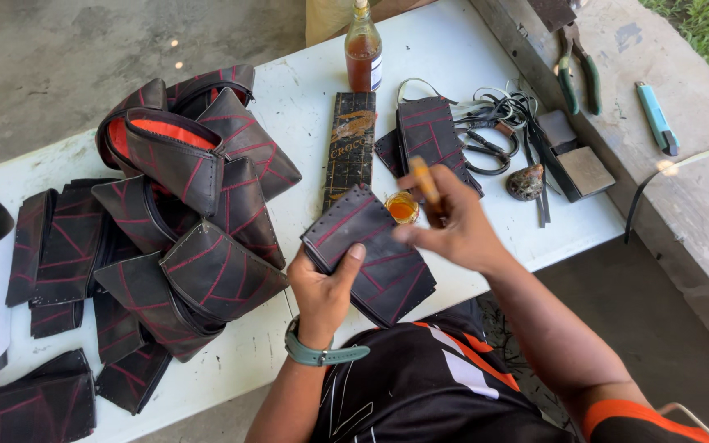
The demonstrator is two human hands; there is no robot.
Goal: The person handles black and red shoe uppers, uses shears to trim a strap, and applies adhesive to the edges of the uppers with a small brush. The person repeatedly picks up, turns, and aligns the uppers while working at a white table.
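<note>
Head view showed black stitched pouches with red seams [182, 213] heaped at left; the left hand [326, 291] pinched a flat black red-stitched panel [371, 250] above the white table [305, 98], while the right hand [453, 226] pinched a small wooden-handled brush [425, 180] over a little amber-filled cup [402, 207].

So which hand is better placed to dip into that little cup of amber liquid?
Probably the right hand: it holds the brush beside the small cup, while the left hand grips the black panel.
</note>
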